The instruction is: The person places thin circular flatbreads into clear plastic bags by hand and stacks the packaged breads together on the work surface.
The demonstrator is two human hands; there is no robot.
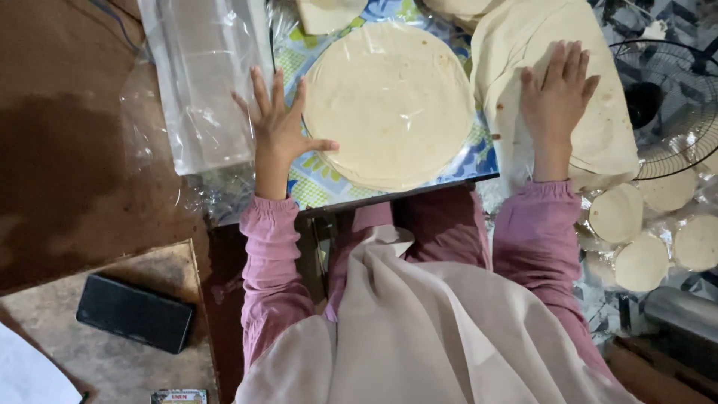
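Note:
A stack of thin round pale flatbread sheets (389,101) lies on a small low table (479,161) covered with a blue, green and yellow patterned cloth. My left hand (280,123) rests flat with spread fingers at the stack's left edge, thumb touching the sheets. My right hand (557,93) lies flat, fingers apart, on a second overlapping pile of larger pale sheets (523,45) to the right. Neither hand grips anything. Pink sleeves and a beige cloth fill the lower middle.
Clear plastic bags (202,75) lie left of the table. Small round dough discs (636,239) sit on plastic at the right, beside a black wire fan (669,105). A dark flat phone (134,314) rests on a board at lower left, on a brown floor.

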